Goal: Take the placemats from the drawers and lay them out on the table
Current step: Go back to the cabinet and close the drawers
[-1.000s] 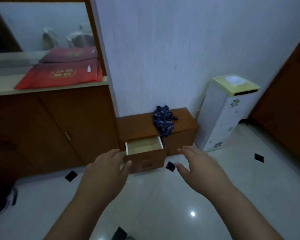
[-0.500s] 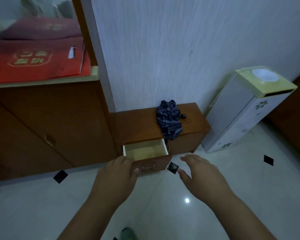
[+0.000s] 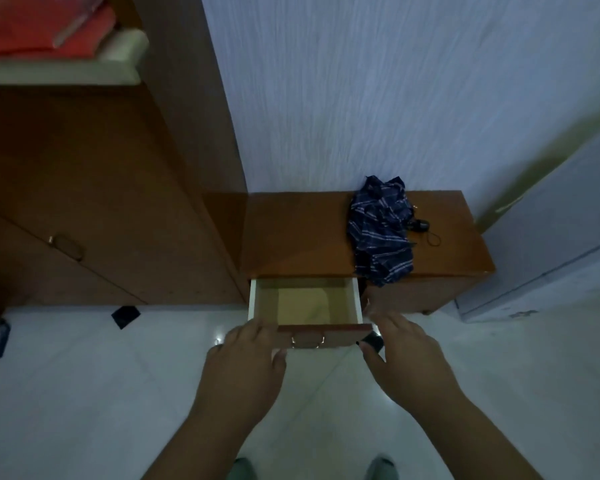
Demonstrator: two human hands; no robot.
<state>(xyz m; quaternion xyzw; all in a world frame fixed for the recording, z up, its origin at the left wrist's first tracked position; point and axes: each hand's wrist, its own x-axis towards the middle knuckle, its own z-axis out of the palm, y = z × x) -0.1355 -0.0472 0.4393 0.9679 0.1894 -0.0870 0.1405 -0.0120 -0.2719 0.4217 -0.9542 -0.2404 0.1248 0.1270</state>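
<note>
Two hands reach from the bottom of the frame, fingers loose and holding nothing: the left hand (image 3: 246,368) at the front edge of a pulled-out drawer (image 3: 305,306), the right hand (image 3: 409,358) beside its right corner. The drawer's pale bottom shows no clear placemat. On the low cabinet (image 3: 291,233) behind lies a folded umbrella (image 3: 381,230).
</note>
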